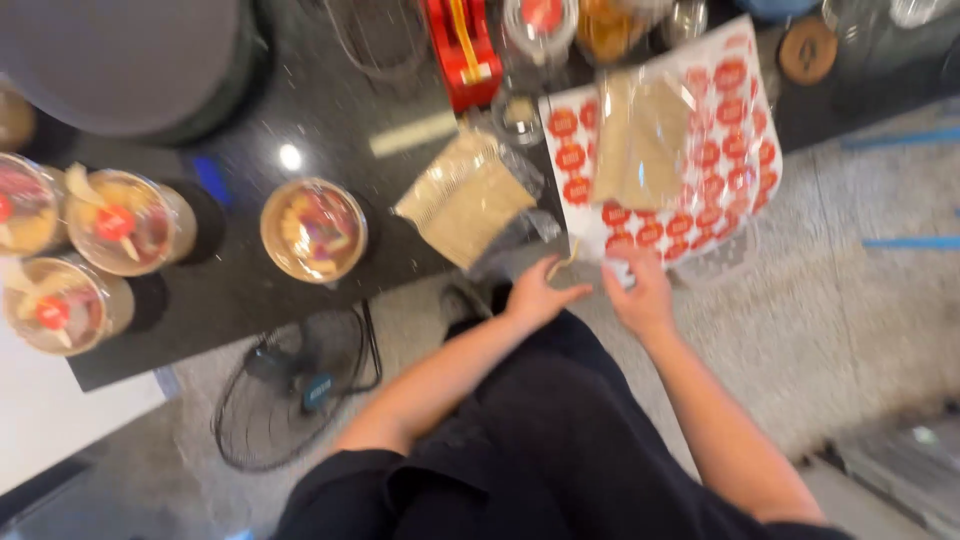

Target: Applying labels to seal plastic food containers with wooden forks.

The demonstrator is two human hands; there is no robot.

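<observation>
1. Left hand [538, 296]: near the table's near edge, fingers partly curled, pinching a thin pale stick [562, 262] between thumb and fingertips; the view is blurred, so the grip is not sharp.
2. Right hand [640, 292]: just beside the left hand, fingers bent and closed on the near edge of the sticker sheet [735, 120]; a small clear scrap shows at its fingertips, too blurred to identify.
3. Sticker sheet: white, covered with round red labels, lying at the right end of the dark table [300, 110] and overhanging its near edge; a clear bag of flat brown items [640, 140] rests on top of it.
4. Packet of pale sticks [468, 198]: in clear wrap, just left of the sheet, tilted across the table's near edge.
5. Lidded round cups [314, 230]: one stands mid-table; three more stand at the far left, each holding mixed food under a clear lid.
6. Red tape dispenser [462, 45]: at the far side of the table, beside clear containers.
7. Floor fan [295, 390]: on the floor beneath the table's near edge, left of the person's dark clothing.
</observation>
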